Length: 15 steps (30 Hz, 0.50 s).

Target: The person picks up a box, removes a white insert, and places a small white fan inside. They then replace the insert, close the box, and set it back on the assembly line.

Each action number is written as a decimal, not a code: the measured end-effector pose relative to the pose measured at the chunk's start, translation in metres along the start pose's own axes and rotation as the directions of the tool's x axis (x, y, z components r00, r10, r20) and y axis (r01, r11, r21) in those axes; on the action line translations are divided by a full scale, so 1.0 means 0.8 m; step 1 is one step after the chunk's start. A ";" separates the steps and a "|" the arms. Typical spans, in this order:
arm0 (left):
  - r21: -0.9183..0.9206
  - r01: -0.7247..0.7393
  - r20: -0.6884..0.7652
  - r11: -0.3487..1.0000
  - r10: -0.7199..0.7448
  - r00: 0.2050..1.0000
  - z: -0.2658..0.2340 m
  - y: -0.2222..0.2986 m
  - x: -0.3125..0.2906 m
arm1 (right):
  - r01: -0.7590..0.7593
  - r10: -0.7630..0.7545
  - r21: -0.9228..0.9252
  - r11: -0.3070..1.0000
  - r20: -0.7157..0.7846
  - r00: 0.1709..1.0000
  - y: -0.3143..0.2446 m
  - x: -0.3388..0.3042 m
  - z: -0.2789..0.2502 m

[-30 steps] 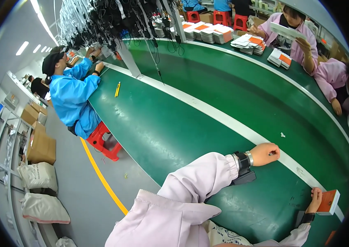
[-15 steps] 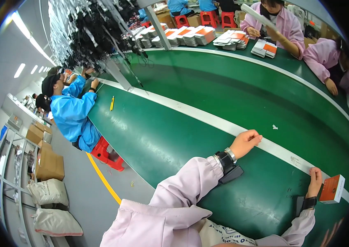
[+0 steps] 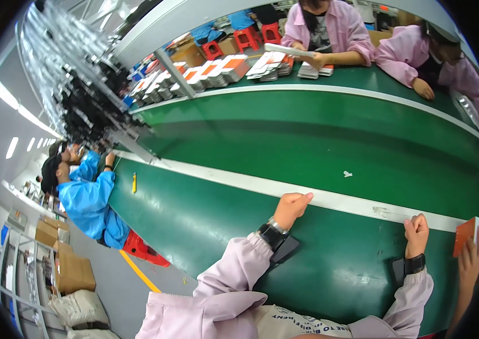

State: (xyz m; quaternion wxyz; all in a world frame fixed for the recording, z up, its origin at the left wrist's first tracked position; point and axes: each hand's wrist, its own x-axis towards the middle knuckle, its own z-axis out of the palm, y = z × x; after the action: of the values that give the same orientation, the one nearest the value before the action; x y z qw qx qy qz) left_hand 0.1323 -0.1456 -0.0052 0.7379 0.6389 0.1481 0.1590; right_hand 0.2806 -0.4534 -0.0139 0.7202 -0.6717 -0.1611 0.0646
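Observation:
My left hand point(image 3: 291, 210) is closed in a loose fist over the near edge of the white strip point(image 3: 335, 201), its thumb lying along the top. I see nothing in it. Farther right, my right hand point(image 3: 417, 235) is also closed with its fingers curled, beside the same strip, and no object shows in it. Dark bands with flat black pieces sit on both wrists, below pink sleeves. To the right of my right hand, another person's hand point(image 3: 469, 263) touches an orange and white box point(image 3: 465, 236) standing upright.
Green table surface point(image 3: 205, 209) lies under my arms; a green belt point(image 3: 262, 135) runs beyond the strip. A white scrap point(image 3: 347, 174) lies on the belt. A yellow pen-like tool point(image 3: 134, 183) lies near a person in blue point(image 3: 89, 200). Box stacks point(image 3: 217, 70) line the far side. Cables point(image 3: 81, 85) hang upper left.
The view has shifted, so the scene sits differently. Both my hands stay closed near the strip. Another person's hand has come onto the orange and white box at the right.

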 end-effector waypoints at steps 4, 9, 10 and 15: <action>-0.193 0.073 -0.018 0.979 -0.077 0.997 -0.005 0.005 -0.006 | -0.045 0.044 0.152 0.987 0.010 0.999 0.001 -0.005 0.006; -0.498 0.155 0.001 0.853 -0.178 0.984 -0.009 0.010 -0.016 | -0.195 0.161 0.368 0.909 0.122 0.979 -0.013 -0.018 0.027; -0.502 0.160 0.004 0.850 -0.183 0.983 -0.012 0.011 -0.017 | -0.198 0.165 0.364 0.910 0.119 0.979 -0.012 -0.018 0.027; -0.680 0.205 0.117 0.703 -0.172 0.978 -0.028 0.010 -0.006 | -0.247 0.207 0.440 0.864 0.138 0.969 -0.010 -0.015 0.025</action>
State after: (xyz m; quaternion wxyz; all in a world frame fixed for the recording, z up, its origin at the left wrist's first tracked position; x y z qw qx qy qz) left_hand 0.1180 -0.1268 -0.0002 0.9376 0.3039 0.1266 0.1119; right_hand 0.2619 -0.4391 -0.0069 0.8367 -0.4959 -0.0922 0.2133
